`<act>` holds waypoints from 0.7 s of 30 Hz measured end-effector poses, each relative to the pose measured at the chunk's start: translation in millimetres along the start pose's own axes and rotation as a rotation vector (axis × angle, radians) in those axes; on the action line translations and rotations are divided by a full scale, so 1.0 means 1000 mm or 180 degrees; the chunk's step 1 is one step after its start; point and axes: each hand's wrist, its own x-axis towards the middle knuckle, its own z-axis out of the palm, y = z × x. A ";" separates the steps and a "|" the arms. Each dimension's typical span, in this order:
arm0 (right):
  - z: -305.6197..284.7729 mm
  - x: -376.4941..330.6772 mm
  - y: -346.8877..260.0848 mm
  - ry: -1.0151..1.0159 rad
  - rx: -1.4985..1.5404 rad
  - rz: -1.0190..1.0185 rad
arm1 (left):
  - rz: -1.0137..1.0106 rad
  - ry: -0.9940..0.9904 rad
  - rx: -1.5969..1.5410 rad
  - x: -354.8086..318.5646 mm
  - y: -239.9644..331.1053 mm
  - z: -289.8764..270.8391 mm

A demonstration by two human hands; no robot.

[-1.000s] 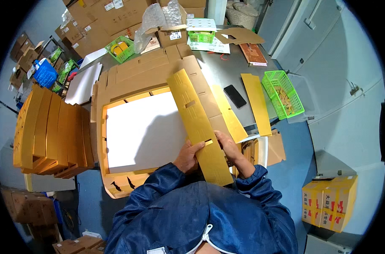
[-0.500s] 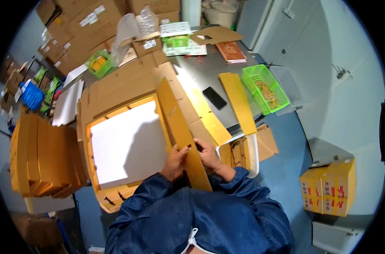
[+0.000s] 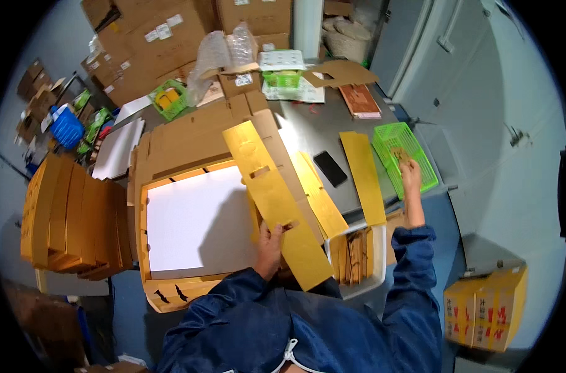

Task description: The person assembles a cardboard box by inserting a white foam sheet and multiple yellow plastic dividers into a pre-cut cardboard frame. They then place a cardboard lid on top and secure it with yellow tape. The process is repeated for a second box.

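Note:
My left hand (image 3: 269, 252) grips the lower left edge of a long yellow cardboard strip (image 3: 267, 199) with two cut slots, held tilted over the right side of an open yellow box. That box (image 3: 147, 273) has a white sheet (image 3: 190, 227) lying inside it. My right hand (image 3: 411, 177) is stretched out over a bright green plastic basket (image 3: 425, 163), its fingers drawn together at the small tan pieces (image 3: 398, 153) there. What the fingertips hold, if anything, is too small to make out.
Flat yellow strips (image 3: 364, 180) lie on the metal table around a black phone (image 3: 330, 169). A white bin (image 3: 377, 273) of folded brown pieces stands by my right side. Stacked yellow boxes (image 3: 78, 217) stand at the left. Large cartons (image 3: 152, 56) fill the back.
My right hand has left the strip and moved out right to the green basket. The strip, now only in my left hand, has turned its broad face up.

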 end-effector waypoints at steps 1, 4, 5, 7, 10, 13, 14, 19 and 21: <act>0.007 0.001 0.000 -0.0380 0.0084 -0.0567 | 0.0156 0.0140 0.0271 0.002 -0.005 0.011; 0.102 -0.079 -0.105 -0.1720 0.0853 -0.0649 | 0.0666 -0.0070 0.0584 0.006 -0.018 0.029; 0.123 -0.103 -0.127 -0.2036 0.0337 -0.0941 | 0.0767 -0.0186 0.0858 0.012 -0.036 0.028; 0.153 -0.156 -0.170 -0.2104 -0.0446 -0.1811 | 0.0849 -0.0311 0.1393 0.015 -0.053 0.028; 0.175 -0.181 -0.189 -0.2469 -0.0879 -0.2359 | 0.0431 -0.0751 0.1619 0.011 -0.045 0.023; 0.177 -0.172 -0.166 -0.2336 -0.0951 -0.3153 | 0.0491 -0.0476 0.0140 0.014 -0.006 0.004; 0.173 -0.175 -0.169 -0.2514 -0.0860 -0.3353 | 0.0413 -0.0248 -0.0590 0.015 0.015 -0.011; 0.185 -0.218 -0.168 -0.3038 -0.0565 -0.3924 | 0.0328 0.0695 -0.0669 0.003 0.047 -0.045; 0.203 -0.237 -0.170 -0.3224 -0.0672 -0.3593 | 0.0218 0.0828 -0.0727 -0.007 0.036 -0.050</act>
